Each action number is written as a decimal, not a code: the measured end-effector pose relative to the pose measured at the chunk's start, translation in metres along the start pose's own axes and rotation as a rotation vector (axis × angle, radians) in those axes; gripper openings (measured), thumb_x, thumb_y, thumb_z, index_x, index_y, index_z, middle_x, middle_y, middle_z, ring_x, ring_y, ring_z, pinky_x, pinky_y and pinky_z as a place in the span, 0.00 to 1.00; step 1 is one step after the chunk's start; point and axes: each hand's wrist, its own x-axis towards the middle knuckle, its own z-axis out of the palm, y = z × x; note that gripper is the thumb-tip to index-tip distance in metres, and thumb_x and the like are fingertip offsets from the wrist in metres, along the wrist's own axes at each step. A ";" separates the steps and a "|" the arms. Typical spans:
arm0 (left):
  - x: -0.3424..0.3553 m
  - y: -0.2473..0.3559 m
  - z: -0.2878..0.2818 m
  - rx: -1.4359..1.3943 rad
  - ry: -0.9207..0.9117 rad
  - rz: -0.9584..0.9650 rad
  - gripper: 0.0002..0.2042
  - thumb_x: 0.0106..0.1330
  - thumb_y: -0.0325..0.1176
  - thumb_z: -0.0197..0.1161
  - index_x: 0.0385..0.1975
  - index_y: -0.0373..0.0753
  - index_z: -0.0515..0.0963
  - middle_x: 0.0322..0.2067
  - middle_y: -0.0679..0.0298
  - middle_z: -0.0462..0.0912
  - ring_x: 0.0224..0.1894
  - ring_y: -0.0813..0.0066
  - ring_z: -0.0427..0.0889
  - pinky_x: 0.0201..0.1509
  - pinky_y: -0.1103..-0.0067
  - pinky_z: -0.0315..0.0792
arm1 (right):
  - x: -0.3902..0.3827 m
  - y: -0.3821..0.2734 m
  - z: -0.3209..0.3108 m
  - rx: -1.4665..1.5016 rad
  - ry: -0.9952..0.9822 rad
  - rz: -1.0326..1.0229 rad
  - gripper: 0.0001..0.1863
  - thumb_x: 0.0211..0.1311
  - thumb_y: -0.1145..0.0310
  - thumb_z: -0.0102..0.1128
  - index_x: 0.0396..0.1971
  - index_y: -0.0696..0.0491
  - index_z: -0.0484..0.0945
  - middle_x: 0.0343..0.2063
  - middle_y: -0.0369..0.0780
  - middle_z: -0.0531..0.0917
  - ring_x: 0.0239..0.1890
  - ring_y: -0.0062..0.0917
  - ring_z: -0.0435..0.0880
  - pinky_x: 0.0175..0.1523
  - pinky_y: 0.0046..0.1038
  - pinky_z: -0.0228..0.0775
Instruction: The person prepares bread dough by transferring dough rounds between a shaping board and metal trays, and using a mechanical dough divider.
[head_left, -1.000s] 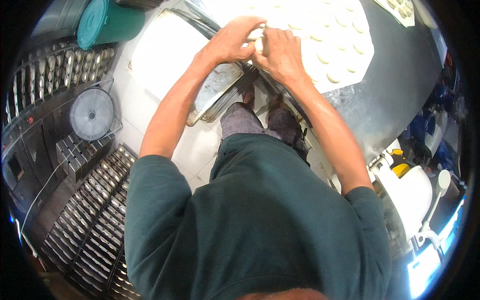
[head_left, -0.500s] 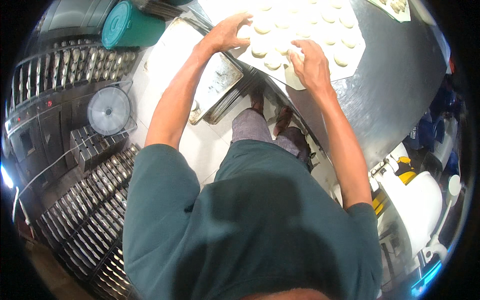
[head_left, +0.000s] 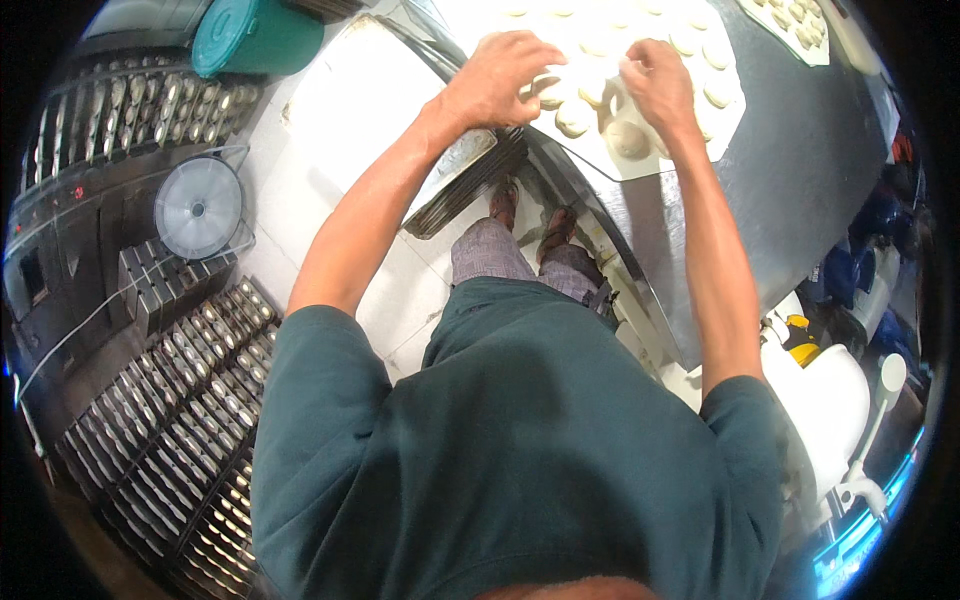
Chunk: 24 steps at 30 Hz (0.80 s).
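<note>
Several round pale dough pieces, such as the dough ball (head_left: pixel 627 140) nearest me, lie in rows on a white sheet (head_left: pixel 598 160) on the metal table (head_left: pixel 790 160). At the sheet's left edge is my left hand (head_left: pixel 500 82), its fingers bent and its thumb apart from them. Beside its fingertips sits another dough piece (head_left: pixel 549 93); whether they touch it is unclear. Over the sheet's middle, the fingers of my right hand (head_left: pixel 662 88) are drawn together and slightly blurred. What they hold, if anything, is hidden. Bright glare washes out the sheet's far part.
Left of the table is a stack of baking trays (head_left: pixel 465 185). A green lidded bucket (head_left: pixel 255 38) stands farther left. Racks of metal moulds (head_left: pixel 185 380) fill the lower left. A white machine (head_left: pixel 825 420) is at right, and a smaller dough sheet (head_left: pixel 800 45) lies far right.
Both hands have shifted right across the sheet, the right one also farther away. The right hand's fingers have drawn together. The nearest dough ball, formerly behind that hand, is now exposed.
</note>
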 end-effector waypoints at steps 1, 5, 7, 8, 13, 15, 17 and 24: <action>-0.003 0.005 -0.002 0.028 -0.019 0.001 0.29 0.54 0.32 0.64 0.60 0.41 0.74 0.57 0.53 0.77 0.63 0.52 0.73 0.69 0.61 0.64 | -0.010 -0.007 -0.015 0.212 0.025 0.144 0.08 0.58 0.71 0.60 0.36 0.56 0.82 0.30 0.41 0.83 0.31 0.27 0.82 0.42 0.32 0.75; -0.008 -0.010 0.012 0.001 -0.014 -0.018 0.28 0.54 0.32 0.63 0.60 0.41 0.74 0.61 0.54 0.74 0.67 0.53 0.68 0.71 0.59 0.60 | -0.084 -0.003 -0.054 0.770 -0.036 0.531 0.11 0.69 0.68 0.57 0.41 0.61 0.79 0.28 0.35 0.81 0.26 0.18 0.76 0.36 0.20 0.68; -0.010 -0.015 0.010 0.037 0.065 -0.079 0.31 0.50 0.33 0.68 0.60 0.42 0.74 0.61 0.57 0.75 0.67 0.55 0.67 0.71 0.58 0.58 | -0.138 0.016 -0.070 0.999 -0.074 0.708 0.11 0.74 0.65 0.52 0.39 0.57 0.78 0.27 0.35 0.78 0.23 0.18 0.73 0.30 0.22 0.66; -0.010 -0.018 0.011 -0.011 0.085 -0.083 0.32 0.50 0.34 0.69 0.61 0.43 0.73 0.62 0.57 0.74 0.68 0.54 0.67 0.71 0.59 0.58 | -0.158 0.028 -0.078 1.175 -0.050 0.826 0.11 0.75 0.64 0.51 0.37 0.56 0.77 0.27 0.35 0.77 0.22 0.18 0.73 0.28 0.23 0.65; -0.007 -0.017 0.002 -0.149 0.006 -0.130 0.37 0.49 0.39 0.69 0.64 0.44 0.69 0.66 0.54 0.69 0.70 0.53 0.65 0.73 0.60 0.59 | -0.165 0.139 -0.141 0.900 -0.059 1.115 0.09 0.73 0.66 0.50 0.33 0.54 0.74 0.26 0.37 0.78 0.21 0.20 0.74 0.28 0.25 0.67; -0.003 -0.021 0.006 -0.125 -0.016 -0.134 0.38 0.50 0.39 0.69 0.66 0.43 0.67 0.67 0.52 0.67 0.70 0.52 0.64 0.74 0.60 0.59 | -0.125 0.204 -0.201 0.886 -0.104 0.896 0.09 0.71 0.65 0.51 0.34 0.54 0.75 0.27 0.38 0.78 0.25 0.23 0.77 0.34 0.27 0.72; -0.003 -0.026 0.011 -0.097 -0.018 -0.161 0.39 0.51 0.40 0.68 0.67 0.42 0.66 0.67 0.51 0.66 0.71 0.52 0.63 0.74 0.60 0.60 | -0.063 0.225 -0.273 0.448 0.191 0.726 0.14 0.73 0.61 0.51 0.44 0.58 0.76 0.36 0.42 0.80 0.37 0.27 0.81 0.46 0.30 0.76; -0.023 -0.033 -0.002 -0.187 0.064 -0.313 0.36 0.57 0.41 0.66 0.68 0.40 0.64 0.65 0.49 0.68 0.67 0.52 0.69 0.71 0.64 0.65 | -0.039 0.121 -0.152 -0.169 0.087 0.286 0.18 0.71 0.63 0.57 0.56 0.53 0.80 0.54 0.44 0.84 0.57 0.33 0.83 0.61 0.33 0.72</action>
